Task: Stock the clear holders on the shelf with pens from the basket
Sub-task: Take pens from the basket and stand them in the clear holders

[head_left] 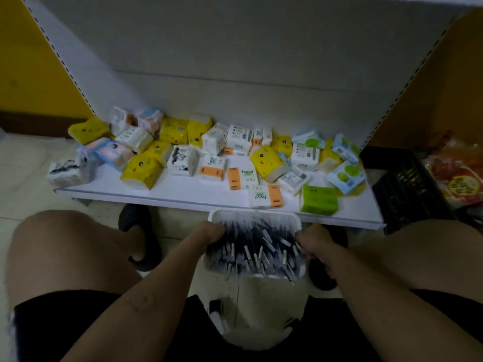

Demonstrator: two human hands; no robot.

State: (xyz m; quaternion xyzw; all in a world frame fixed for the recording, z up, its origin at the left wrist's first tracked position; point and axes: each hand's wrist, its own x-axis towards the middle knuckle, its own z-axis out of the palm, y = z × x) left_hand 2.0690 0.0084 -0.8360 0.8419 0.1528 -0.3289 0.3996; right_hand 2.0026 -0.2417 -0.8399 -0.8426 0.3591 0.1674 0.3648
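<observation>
A white basket (254,215) full of dark pens (257,244) with pale ends sits low between my knees, just in front of the shelf edge. My left hand (209,232) grips the basket's left rim, fingers curled over it. My right hand (313,240) grips the right rim the same way. No clear holders are in view.
The low white shelf (183,194) carries several tissue packs in yellow, white, orange, blue and green. A black crate (407,184) stands to the right, with a red and yellow packet (460,176) beside it. My knees and dark shoes flank the basket on the pale tiled floor.
</observation>
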